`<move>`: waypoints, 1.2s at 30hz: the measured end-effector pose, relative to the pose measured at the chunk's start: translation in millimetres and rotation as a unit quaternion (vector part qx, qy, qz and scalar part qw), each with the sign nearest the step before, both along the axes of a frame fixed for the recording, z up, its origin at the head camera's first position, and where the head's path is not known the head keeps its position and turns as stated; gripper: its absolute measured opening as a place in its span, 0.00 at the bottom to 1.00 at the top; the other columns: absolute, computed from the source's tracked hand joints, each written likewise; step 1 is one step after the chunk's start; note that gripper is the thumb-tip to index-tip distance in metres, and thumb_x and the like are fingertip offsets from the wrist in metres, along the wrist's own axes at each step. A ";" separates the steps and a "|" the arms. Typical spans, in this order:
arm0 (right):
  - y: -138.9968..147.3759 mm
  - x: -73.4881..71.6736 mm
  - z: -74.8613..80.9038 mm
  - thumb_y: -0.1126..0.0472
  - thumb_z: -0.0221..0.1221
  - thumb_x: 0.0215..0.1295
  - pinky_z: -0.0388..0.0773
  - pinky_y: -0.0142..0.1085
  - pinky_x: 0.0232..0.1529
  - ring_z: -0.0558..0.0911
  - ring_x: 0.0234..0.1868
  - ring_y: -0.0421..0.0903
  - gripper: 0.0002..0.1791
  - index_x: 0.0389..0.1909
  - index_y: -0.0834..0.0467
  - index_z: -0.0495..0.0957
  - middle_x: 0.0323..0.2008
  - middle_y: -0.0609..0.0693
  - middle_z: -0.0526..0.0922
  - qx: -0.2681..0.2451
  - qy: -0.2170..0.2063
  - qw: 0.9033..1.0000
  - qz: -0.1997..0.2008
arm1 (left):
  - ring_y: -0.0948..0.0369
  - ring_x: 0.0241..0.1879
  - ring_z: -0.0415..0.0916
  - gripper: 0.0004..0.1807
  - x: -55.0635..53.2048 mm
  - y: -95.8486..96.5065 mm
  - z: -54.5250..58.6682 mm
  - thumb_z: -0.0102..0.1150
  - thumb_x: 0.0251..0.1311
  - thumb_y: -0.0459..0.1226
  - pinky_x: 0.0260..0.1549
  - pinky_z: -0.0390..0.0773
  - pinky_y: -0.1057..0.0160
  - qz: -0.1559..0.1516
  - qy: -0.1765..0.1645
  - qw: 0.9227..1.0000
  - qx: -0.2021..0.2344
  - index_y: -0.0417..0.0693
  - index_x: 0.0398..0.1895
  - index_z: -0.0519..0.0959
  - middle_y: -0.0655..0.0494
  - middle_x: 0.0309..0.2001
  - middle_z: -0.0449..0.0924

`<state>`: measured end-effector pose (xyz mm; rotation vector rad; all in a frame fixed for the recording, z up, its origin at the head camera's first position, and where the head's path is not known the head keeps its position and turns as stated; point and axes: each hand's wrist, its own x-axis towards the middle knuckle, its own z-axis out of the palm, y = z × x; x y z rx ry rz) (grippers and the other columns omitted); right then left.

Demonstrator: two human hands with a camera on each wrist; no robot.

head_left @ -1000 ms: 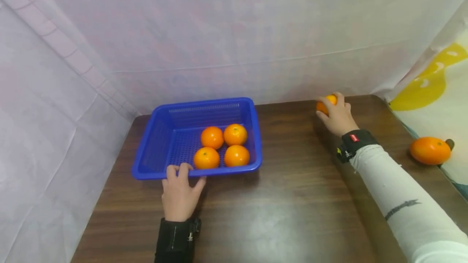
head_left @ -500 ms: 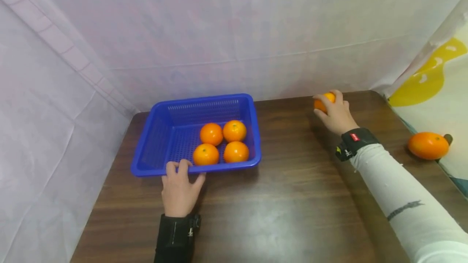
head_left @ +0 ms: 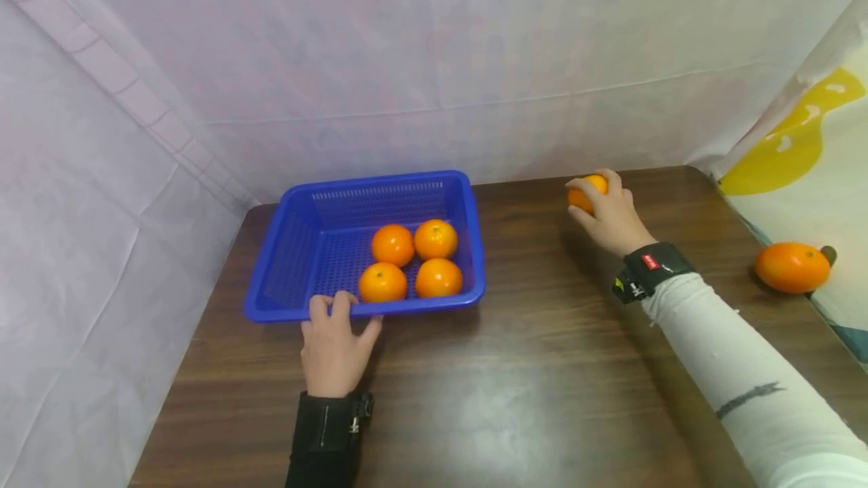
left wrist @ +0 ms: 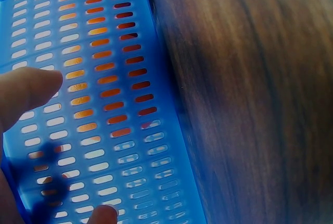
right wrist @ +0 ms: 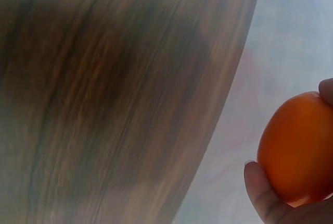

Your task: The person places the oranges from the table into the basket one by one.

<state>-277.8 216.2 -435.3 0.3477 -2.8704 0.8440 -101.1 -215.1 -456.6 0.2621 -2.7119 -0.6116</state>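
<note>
A blue plastic basket [head_left: 267, 262] with slotted walls stands on the left of the table, with several oranges [head_left: 383, 282] grouped at its right side. My left hand [head_left: 335, 349] grips the near rim, fingers hooked over it and thumb outside. In the left wrist view, fingertips lie against the slotted blue wall [left wrist: 99, 151]. At the back right, my right hand [head_left: 613, 218] holds another orange [head_left: 588, 193] between thumb and fingers. The right wrist view shows this orange [right wrist: 296, 148] against the pale cloth, partly covered by fingers.
An oval orange fruit with a dark stem [head_left: 792, 267] lies at the table's right edge. Pale cloth [head_left: 434, 59] hangs right behind the brown wooden table [head_left: 529, 367] and along its left side. A yellow-patterned cloth [head_left: 780, 164] hangs at the right.
My right hand has moved a little to the left with the orange in it. The left hand keeps its grip on the basket rim. The head view has shifted slightly.
</note>
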 end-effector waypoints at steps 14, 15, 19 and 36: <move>-26.0 7.7 1.2 0.55 0.59 0.71 0.65 0.66 0.55 0.61 0.61 0.76 0.23 0.66 0.49 0.70 0.74 0.68 0.49 -0.007 0.016 0.999 0.028 | 0.42 0.38 0.72 0.23 2.8 1.0 -3.6 0.74 0.53 0.52 0.18 0.74 0.50 -0.002 0.020 1.000 -0.014 0.52 0.43 0.74 0.45 0.49 0.67; -28.9 8.3 1.9 0.55 0.59 0.71 0.65 0.66 0.55 0.61 0.61 0.76 0.23 0.65 0.49 0.71 0.74 0.68 0.50 -0.007 0.018 0.999 0.031 | 0.42 0.38 0.72 0.23 2.8 0.9 -3.9 0.74 0.53 0.52 0.18 0.74 0.50 -0.002 0.021 1.000 -0.013 0.52 0.43 0.74 0.45 0.49 0.67; -41.3 10.4 6.5 0.55 0.60 0.71 0.65 0.64 0.55 0.63 0.60 0.74 0.23 0.65 0.48 0.71 0.73 0.67 0.51 -0.014 0.027 0.999 0.043 | 0.42 0.38 0.72 0.23 2.6 0.3 -4.0 0.73 0.53 0.52 0.19 0.74 0.49 -0.001 0.020 1.000 -0.012 0.52 0.43 0.74 0.45 0.49 0.67; -85.2 20.4 23.5 0.51 0.61 0.70 0.70 0.61 0.56 0.66 0.59 0.69 0.23 0.64 0.43 0.72 0.72 0.63 0.54 -0.029 0.044 0.995 0.085 | 0.43 0.39 0.71 0.23 0.4 0.4 -0.9 0.72 0.55 0.53 0.22 0.74 0.51 -0.001 0.009 1.000 -0.012 0.52 0.44 0.73 0.46 0.50 0.66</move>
